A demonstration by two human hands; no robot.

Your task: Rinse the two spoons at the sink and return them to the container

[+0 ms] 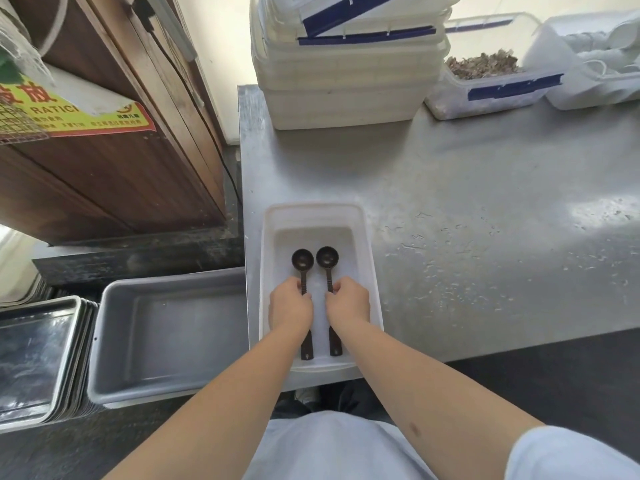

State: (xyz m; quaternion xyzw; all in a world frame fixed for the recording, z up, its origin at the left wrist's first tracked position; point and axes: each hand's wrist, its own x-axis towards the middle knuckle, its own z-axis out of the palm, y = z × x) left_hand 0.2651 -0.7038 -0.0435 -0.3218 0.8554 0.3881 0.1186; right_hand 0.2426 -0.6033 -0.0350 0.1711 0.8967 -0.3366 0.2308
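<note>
Head view:
Container: white plastic tub (367, 258) at the near left edge of the steel surface (485, 188).
Left spoon (302, 262): dark, inside the tub, bowl pointing away, handle toward the person.
Right spoon (327, 257): parallel, just beside it, same heading.
Left hand (290, 306): closed around the left spoon's handle.
Right hand (348, 302): closed around the right spoon's handle.

- The stainless steel surface (485, 209) is scuffed and dotted with water droplets, with bright light glaring off its right side.
- A pale wall (221, 36) runs behind it.
- A dark wooden cabinet (104, 174) stands on the left, with a yellow and red sticker (69, 116) carrying Chinese text.
- A grey plastic tub (166, 334) sits low, just beside the surface.
- Metal trays (38, 362) are stacked further left.
- The floor (554, 375) looks dark.
- White lidded bins (346, 81) are stacked at the back.
</note>
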